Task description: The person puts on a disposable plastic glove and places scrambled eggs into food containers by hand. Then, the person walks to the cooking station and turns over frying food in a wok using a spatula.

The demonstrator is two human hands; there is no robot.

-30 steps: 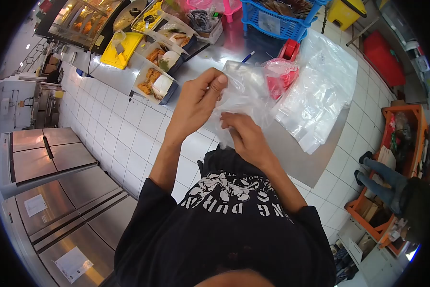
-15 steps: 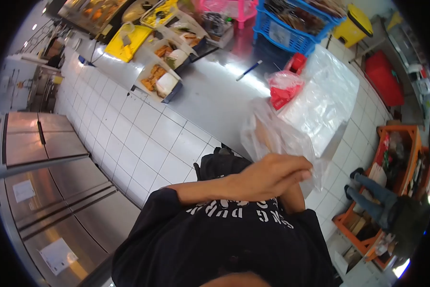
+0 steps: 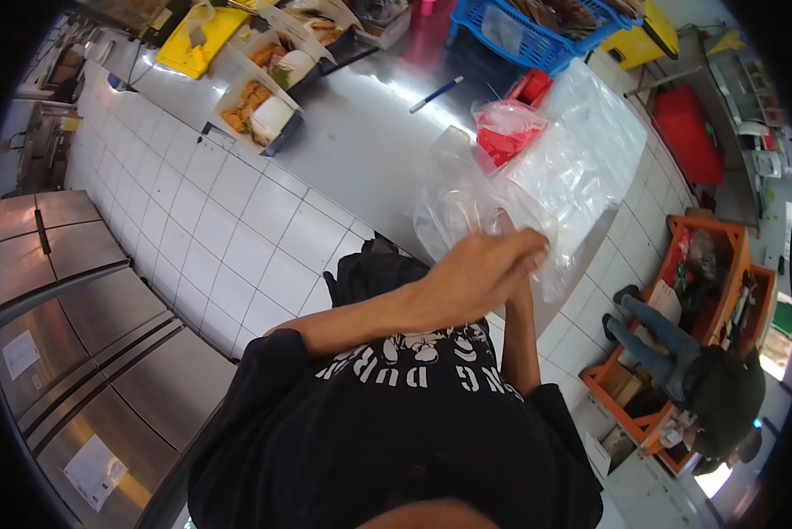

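Observation:
My left hand (image 3: 479, 273) reaches across my front, its fingers pinched on the edge of a clear plastic bag (image 3: 453, 189). Behind it, my right forearm (image 3: 521, 339) rises towards the bag; the right hand is mostly hidden by the left hand and the plastic. The bag hangs loosely, partly spread over the metal table's edge. Beside it lie a stack of clear plastic bags (image 3: 590, 150) and a red item in clear plastic (image 3: 507, 132).
Open food boxes (image 3: 259, 115) stand on the metal table (image 3: 352, 132), with a pen (image 3: 436, 94), a blue basket (image 3: 524, 44) and a yellow tray (image 3: 197, 44). Steel cabinets (image 3: 96, 326) are at left. Another person (image 3: 713, 388) is at right, by orange shelving (image 3: 722, 238).
My left hand has crossed to the right and closed on the bag's edge. The bag, earlier held up between both hands, has moved right and opened out. The view has shifted.

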